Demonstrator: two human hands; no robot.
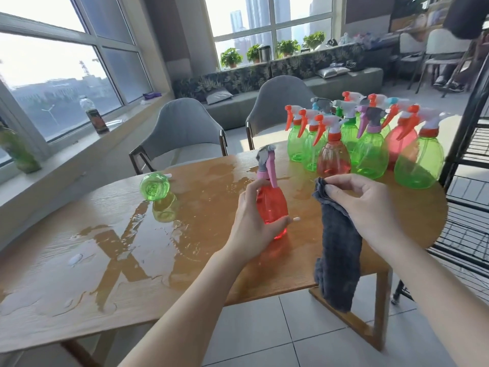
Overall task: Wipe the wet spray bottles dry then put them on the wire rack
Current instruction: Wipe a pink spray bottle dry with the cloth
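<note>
The left hand [254, 221] grasps a red spray bottle [272, 205] round its belly, lifted above the middle of the wet table [79, 274], trigger head pointing away. The right hand [370, 207] pinches a dark grey cloth [338, 260] by its top edge; the rest hangs loose past the near edge.

Bottle looks like thin plastic, approx. empty, so light, but prob. slippery from water; a grip at the belly or under the neck seems safest. Cloth is soft, will wrap easily.

More bottles [370, 144] stand grouped at the far right corner; one green bottle [154, 186] lies near the far left edge. The wire rack [471, 160] stands just beside the right edge.
</note>
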